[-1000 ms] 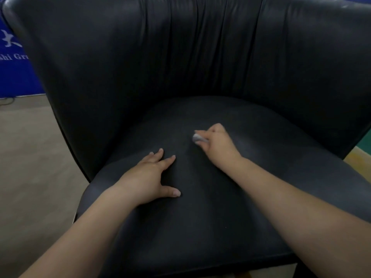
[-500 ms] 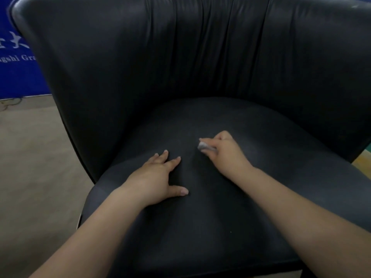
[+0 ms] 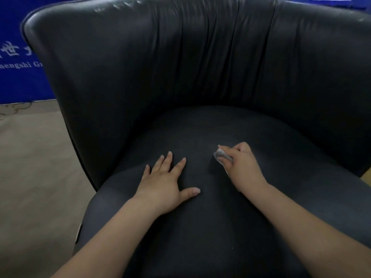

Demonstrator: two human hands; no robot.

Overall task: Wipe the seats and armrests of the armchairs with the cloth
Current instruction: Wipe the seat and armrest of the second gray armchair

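Observation:
A black leather armchair (image 3: 200, 63) with a curved back that wraps round into low armrests fills the view. Its dark seat cushion (image 3: 200, 227) lies below me. My left hand (image 3: 168, 183) rests flat on the middle of the seat, fingers spread. To its right, my right hand (image 3: 244, 167) grips a small grey cloth (image 3: 221, 155) and presses it on the seat. Most of the cloth is hidden under the curled fingers.
A beige floor (image 3: 34, 177) lies to the left of the chair. A blue banner with white lettering (image 3: 14, 57) stands behind it on the left. A strip of yellowish floor (image 3: 366, 180) shows at the right edge.
My view has tilted, so the chair sits lower and further right in the frame. The right hand with the cloth has slid slightly toward me on the seat. The left hand stays flat.

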